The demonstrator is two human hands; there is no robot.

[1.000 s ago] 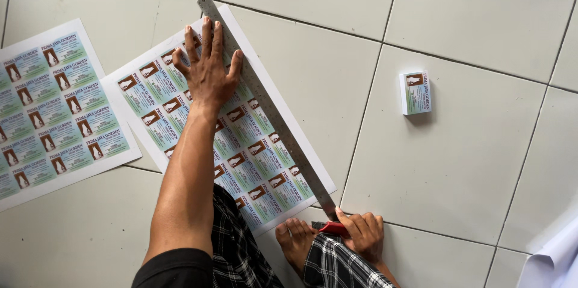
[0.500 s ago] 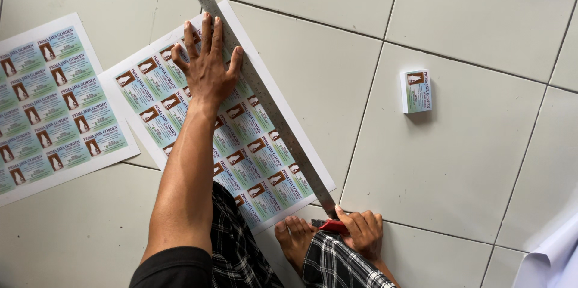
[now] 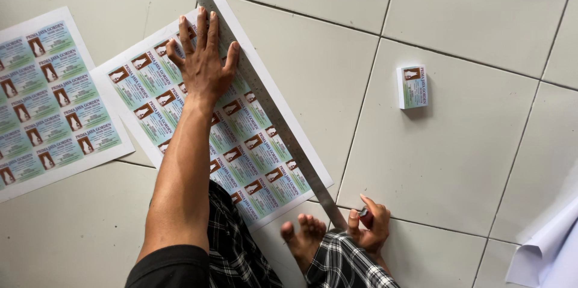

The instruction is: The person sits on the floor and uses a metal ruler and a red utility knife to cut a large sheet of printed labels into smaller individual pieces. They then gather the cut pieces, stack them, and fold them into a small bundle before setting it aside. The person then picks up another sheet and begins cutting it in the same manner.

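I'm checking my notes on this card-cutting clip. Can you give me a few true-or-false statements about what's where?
1. The left hand presses flat on the metal ruler. True.
2. The right hand is empty. False: it grips a red-handled tool at the ruler's near end.
3. The ruler lies along the right edge of the printed sheet. True.
4. The small card stack sits on the sheet. False: it lies apart on the bare floor tile.

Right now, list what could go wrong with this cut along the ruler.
1. The left hand presses only the far end of the ruler; the near end by the right hand may swing and skew the cut across the sheet.
2. The left fingers reach the ruler's edge, so the knife could nick them.
3. A bare foot lies near the knife.
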